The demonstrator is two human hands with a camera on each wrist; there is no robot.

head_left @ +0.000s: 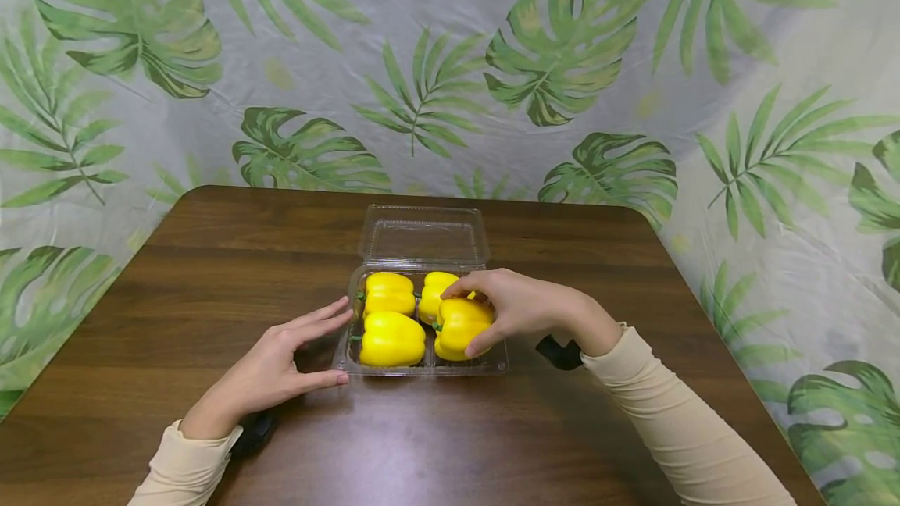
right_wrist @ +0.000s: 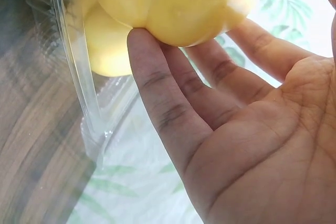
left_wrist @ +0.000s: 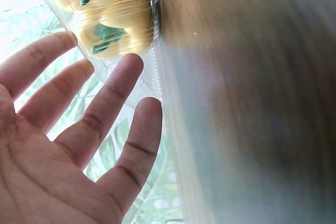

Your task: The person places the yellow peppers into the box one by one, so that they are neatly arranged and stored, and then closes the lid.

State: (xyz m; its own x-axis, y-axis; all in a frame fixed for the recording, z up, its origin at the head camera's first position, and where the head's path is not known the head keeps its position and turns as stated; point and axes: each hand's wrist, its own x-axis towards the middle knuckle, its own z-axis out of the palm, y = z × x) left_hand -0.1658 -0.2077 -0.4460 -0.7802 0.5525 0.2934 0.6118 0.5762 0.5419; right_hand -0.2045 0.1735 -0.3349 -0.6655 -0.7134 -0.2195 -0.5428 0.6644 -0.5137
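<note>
A clear plastic clamshell box [head_left: 355, 369] lies open on the table with yellow bell peppers in its base. My right hand [head_left: 523, 304] grips one bell pepper [head_left: 460, 322] between thumb and fingers, over the box's front right part. Behind that pepper, another bell pepper [head_left: 434, 287] is partly hidden by the hand. On the left side sit a rear bell pepper [head_left: 390, 293] and a front bell pepper [head_left: 392, 340]. My left hand [head_left: 277, 361] has its fingers spread at the box's left side. In the left wrist view, its fingertips [left_wrist: 131, 64] are right by the clear wall.
The box's clear lid [head_left: 425, 234] stands folded back behind the base. Brown wooden table [head_left: 246, 256] surrounds the box. A leaf-patterned cloth [head_left: 450, 61] hangs behind the table and along its sides.
</note>
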